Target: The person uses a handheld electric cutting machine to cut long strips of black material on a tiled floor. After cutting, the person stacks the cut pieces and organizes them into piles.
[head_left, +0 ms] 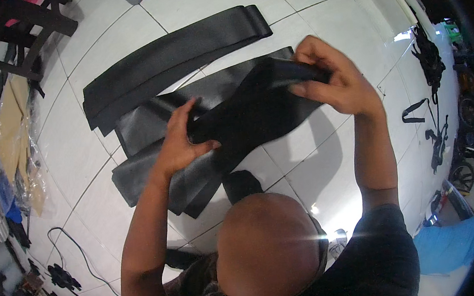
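A wide black strip (256, 114) is held up over the floor, in front of the person's chest, and it slants from the upper right down to the lower left. The right hand (335, 75) has its far end pinched between thumb and fingers, with hardly any gap left. The left hand (181, 136) is spread wide, thumb well apart from the fingers, with the strip passing between them (how hard it presses, one cannot tell).

The step in hand looks like opening out or turning over the strip so that it lies the right way. The next move would seem to call for a firm hold on the right and a light, flat touch on the left, so the strip does not bunch up or twist.

Right under it lies a shiny black piece (139, 126); whether the two are joined is hard to tell. Just past that is a folded black strip (176, 54), lying by itself. All this is on a white tile floor (83, 180).

Farther out, a dark stool (32, 31) stands at the upper left, tan pieces in clear plastic (14, 129) lie below it, and a blue cloth (449, 244) is at the lower right.
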